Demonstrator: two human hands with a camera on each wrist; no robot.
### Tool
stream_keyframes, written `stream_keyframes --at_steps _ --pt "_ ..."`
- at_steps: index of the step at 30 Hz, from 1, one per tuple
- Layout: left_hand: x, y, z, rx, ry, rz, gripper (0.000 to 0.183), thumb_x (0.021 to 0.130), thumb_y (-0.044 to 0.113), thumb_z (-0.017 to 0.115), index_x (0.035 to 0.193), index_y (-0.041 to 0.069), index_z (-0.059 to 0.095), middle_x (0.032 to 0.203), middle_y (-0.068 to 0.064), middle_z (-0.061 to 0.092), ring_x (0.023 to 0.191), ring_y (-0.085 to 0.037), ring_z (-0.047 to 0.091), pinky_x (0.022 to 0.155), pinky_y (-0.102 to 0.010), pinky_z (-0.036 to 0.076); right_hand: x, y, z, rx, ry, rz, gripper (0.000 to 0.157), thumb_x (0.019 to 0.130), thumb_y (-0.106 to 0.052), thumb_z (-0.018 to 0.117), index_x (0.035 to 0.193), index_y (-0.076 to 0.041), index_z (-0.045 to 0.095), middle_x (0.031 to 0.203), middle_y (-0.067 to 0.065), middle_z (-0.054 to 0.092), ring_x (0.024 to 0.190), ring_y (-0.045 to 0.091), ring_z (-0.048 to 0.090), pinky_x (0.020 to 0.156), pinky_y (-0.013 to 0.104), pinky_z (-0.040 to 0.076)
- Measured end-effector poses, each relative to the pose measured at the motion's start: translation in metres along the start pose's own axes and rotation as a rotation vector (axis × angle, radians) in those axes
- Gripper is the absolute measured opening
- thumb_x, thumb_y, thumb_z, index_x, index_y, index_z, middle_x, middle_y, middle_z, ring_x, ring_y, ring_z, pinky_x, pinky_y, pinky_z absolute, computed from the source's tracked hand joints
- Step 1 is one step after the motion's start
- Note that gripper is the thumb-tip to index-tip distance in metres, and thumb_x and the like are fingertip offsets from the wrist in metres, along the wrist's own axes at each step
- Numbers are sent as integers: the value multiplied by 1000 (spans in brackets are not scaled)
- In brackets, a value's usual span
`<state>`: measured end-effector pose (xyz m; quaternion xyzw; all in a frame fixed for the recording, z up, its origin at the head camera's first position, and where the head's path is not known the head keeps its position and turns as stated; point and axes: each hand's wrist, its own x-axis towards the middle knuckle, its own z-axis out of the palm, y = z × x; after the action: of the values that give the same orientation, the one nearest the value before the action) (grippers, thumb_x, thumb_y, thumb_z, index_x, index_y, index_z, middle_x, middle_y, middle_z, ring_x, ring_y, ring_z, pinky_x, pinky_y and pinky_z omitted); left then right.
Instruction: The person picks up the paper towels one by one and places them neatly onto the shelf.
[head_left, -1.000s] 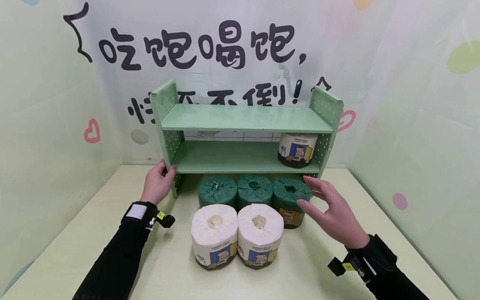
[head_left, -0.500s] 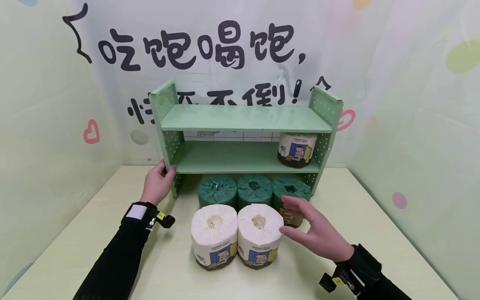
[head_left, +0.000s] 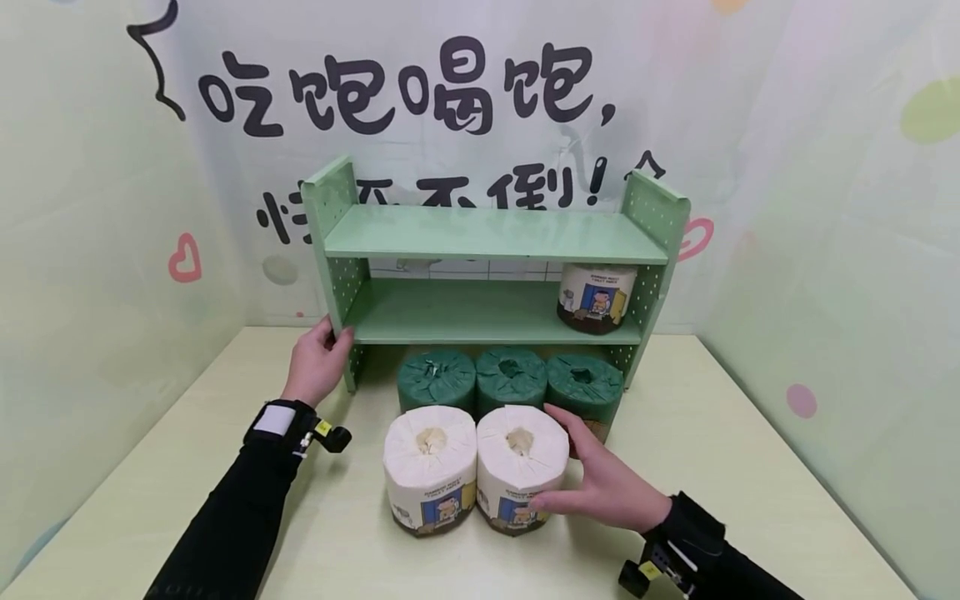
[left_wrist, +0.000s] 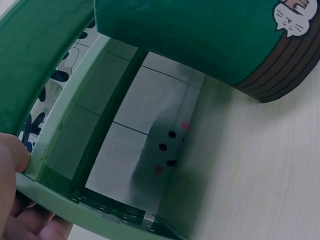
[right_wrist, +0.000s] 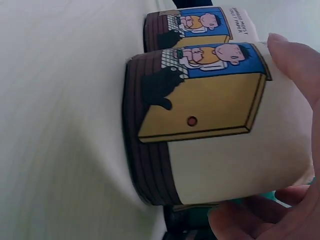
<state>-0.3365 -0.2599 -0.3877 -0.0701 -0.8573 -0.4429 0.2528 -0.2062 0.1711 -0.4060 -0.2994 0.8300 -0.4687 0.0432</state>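
My right hand (head_left: 600, 483) is shifting toward eight o'clock, clasping the three-o'clock white roll (head_left: 519, 471), seemingly grasping and next needing firmness, my left hand (head_left: 315, 365) gripping the shelf (head_left: 495, 233).

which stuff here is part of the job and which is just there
Likely part of the job:
right front white roll, gripped by the right hand
green shelf, held by the left hand
left front white roll
white roll on the shelf
three green rolls, less certain

Seemingly just there:
printed backdrop
table, as work surface
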Motion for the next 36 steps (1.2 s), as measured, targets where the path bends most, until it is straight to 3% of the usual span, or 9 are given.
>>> stream_keyframes --at_steps 5,13,28,36 --pt "-1 -1 1 -8 -1 -1 37 105 28 49 129 1 58 94 -18 64 71 -22 53 49 -22 44 4 4 6 68 -10 14 119 72 -35 91 156 -18 10 151 -6 27 136 14 25 109 60 23" --pt "0 1 -1 5 0 1 35 105 27 49 127 1 59 91 -16 63 70 -22 52 49 -23 44 7 9 15 169 -24 7 115 71 -24 93 153 -22 13 147 -5 33 133 14 32 109 61 19" --pt "0 3 -2 2 -6 -4 39 105 25 49 136 1 55 105 -19 64 79 -22 54 53 -20 45 3 12 19 148 -3 22 107 71 -28 92 150 -26 20 143 -6 37 129 12 36 108 59 23" --pt "1 2 0 5 -3 0 38 105 24 50 135 1 56 103 -17 65 78 -21 54 54 -20 45 0 11 18 147 12 37 105 70 -28 93 148 -26 23 140 -7 40 127 11 39 107 59 25"
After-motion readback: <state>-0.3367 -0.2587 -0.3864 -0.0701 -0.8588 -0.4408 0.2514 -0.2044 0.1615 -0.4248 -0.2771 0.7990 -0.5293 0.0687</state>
